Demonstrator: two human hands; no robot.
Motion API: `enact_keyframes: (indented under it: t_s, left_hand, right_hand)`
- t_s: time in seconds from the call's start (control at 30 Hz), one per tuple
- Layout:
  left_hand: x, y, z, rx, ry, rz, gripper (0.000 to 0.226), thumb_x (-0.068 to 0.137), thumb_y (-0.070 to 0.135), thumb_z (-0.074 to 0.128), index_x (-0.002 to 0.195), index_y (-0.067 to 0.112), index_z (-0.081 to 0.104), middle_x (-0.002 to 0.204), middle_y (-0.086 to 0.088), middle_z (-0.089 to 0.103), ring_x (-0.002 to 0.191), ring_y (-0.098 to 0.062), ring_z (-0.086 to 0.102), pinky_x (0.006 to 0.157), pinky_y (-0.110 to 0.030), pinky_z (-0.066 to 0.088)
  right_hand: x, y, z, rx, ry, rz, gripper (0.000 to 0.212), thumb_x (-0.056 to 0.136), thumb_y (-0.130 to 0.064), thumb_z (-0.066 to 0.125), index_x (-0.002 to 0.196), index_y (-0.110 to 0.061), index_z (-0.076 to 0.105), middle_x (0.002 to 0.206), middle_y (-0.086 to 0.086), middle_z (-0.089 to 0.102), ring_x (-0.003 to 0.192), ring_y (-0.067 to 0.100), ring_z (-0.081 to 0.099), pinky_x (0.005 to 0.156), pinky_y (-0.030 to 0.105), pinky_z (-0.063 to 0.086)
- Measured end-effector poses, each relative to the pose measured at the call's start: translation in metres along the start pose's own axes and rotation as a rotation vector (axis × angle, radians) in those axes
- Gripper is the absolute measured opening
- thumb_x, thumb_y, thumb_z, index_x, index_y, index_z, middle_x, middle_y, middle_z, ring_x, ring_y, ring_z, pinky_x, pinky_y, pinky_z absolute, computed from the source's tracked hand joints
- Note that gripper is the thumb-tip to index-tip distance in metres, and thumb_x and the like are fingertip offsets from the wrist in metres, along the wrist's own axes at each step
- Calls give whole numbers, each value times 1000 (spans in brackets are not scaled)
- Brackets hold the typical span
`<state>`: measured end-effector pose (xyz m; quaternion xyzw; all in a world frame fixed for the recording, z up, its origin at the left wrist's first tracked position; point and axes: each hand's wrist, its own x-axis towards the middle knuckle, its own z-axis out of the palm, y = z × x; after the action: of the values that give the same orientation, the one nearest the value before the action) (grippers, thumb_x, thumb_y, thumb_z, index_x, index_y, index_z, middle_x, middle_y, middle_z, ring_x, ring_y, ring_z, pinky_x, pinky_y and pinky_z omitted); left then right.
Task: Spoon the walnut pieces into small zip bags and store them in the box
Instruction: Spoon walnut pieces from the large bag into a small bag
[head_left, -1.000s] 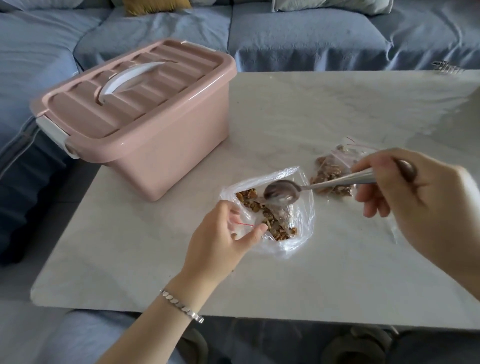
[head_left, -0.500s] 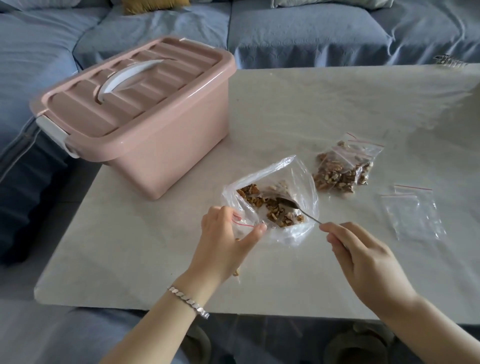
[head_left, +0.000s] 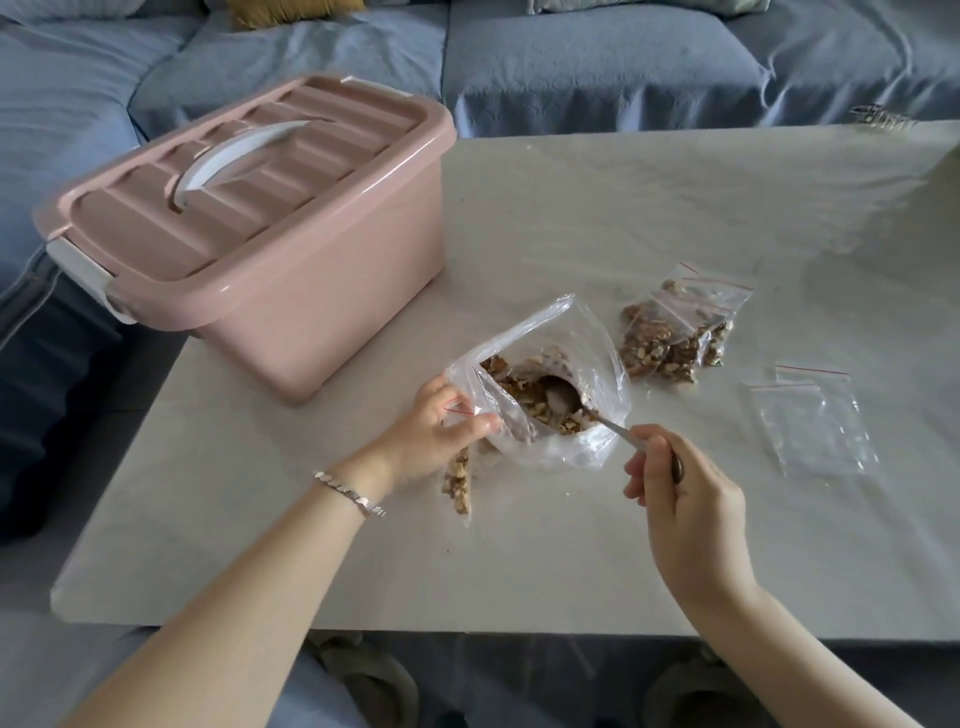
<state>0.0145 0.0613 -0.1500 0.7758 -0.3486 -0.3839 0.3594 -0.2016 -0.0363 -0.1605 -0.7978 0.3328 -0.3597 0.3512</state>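
Note:
A large clear plastic bag (head_left: 587, 364) of walnut pieces lies open at the table's middle. My right hand (head_left: 680, 499) grips a metal spoon (head_left: 563, 402) whose bowl sits among the walnuts inside that bag. My left hand (head_left: 441, 431) holds a small zip bag (head_left: 460, 480) with a red strip, partly filled with walnuts, right beside the big bag's mouth. Filled small zip bags (head_left: 680, 332) lie to the right. Empty zip bags (head_left: 815, 421) lie farther right. The pink storage box (head_left: 322, 291) stands at the left with its lid shut.
The white marble table (head_left: 571, 218) ends near me at its front edge. A blue sofa (head_left: 571, 62) runs behind and to the left. Slippers (head_left: 374, 680) show under the table.
My right hand came down from above the filled bags to the near side of the big bag. The spoon went into the walnuts, and its bowl now lies deeper among them.

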Motion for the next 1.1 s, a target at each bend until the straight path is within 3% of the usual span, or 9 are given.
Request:
enact_keyframes:
  t_s: [0.03, 0.1, 0.2, 0.33, 0.53, 0.67, 0.8, 0.97, 1.1]
  left_hand:
    - [1, 2, 0, -7, -16, 7, 76, 50, 69, 55, 93, 6, 57, 110, 3, 45, 105, -3, 48, 90, -8, 34]
    - [2, 5, 4, -56, -9, 27, 60, 51, 65, 52, 80, 13, 52, 90, 5, 43, 81, 5, 49, 73, -4, 35]
    - [4, 1, 10, -154, 32, 75, 52, 55, 60, 52, 78, 14, 48, 83, 3, 44, 72, 0, 46, 74, -15, 36]
    - [-1, 0, 14, -294, 31, 127, 41, 67, 51, 55, 79, 12, 49, 68, 16, 47, 62, 4, 45, 65, -7, 36]
    - [-5, -4, 21, -302, 58, 134, 49, 60, 59, 53, 84, 17, 49, 78, 12, 48, 78, 0, 48, 77, -14, 36]
    - [-15, -11, 13, -312, 92, 115, 52, 61, 59, 53, 90, 15, 53, 83, 10, 54, 83, -2, 52, 84, -20, 38]
    - [-28, -18, 7, -244, 100, 87, 55, 58, 63, 49, 87, 17, 54, 81, 9, 54, 77, 5, 52, 74, -10, 38]
    - [-36, -30, -6, -126, 177, -46, 59, 54, 68, 51, 84, 18, 55, 95, -1, 58, 92, -14, 57, 83, -27, 40]
    - [-49, -21, -13, 8, 374, -10, 32, 75, 56, 63, 83, 30, 46, 103, 6, 52, 94, -2, 51, 81, -19, 35]
  right_hand:
    - [1, -2, 3, 17, -6, 36, 39, 97, -32, 31, 104, -9, 62, 69, -3, 57, 71, 9, 57, 62, 21, 48]
    - [4, -8, 7, 35, -25, 74, 34, 92, -30, 34, 105, -13, 62, 69, -5, 58, 72, 9, 58, 62, 21, 49]
    - [8, -16, 15, 83, -60, 139, 26, 92, -28, 35, 100, -21, 59, 68, -4, 60, 68, 9, 60, 60, 17, 49]
    - [9, -21, 23, 233, -90, 346, 23, 96, -16, 38, 91, -19, 60, 66, 3, 62, 56, 10, 59, 53, 15, 48]
    - [11, -27, 17, 534, -41, 693, 31, 98, -13, 37, 84, -10, 64, 64, 9, 63, 49, 12, 61, 50, 19, 51]
    - [7, -26, 6, 671, -44, 834, 31, 98, -15, 39, 87, -3, 65, 63, 10, 62, 51, 15, 60, 57, 27, 50]
    - [4, -23, -4, 702, -59, 867, 32, 98, -18, 39, 89, -3, 66, 63, 9, 63, 54, 16, 60, 60, 28, 51]
    - [8, -24, -9, 725, -69, 862, 31, 97, -18, 40, 89, -3, 65, 64, 9, 62, 54, 16, 59, 53, 21, 52]
    - [16, -24, -21, 709, -66, 810, 31, 97, -18, 39, 87, -3, 65, 61, 9, 62, 51, 15, 59, 50, 19, 51]
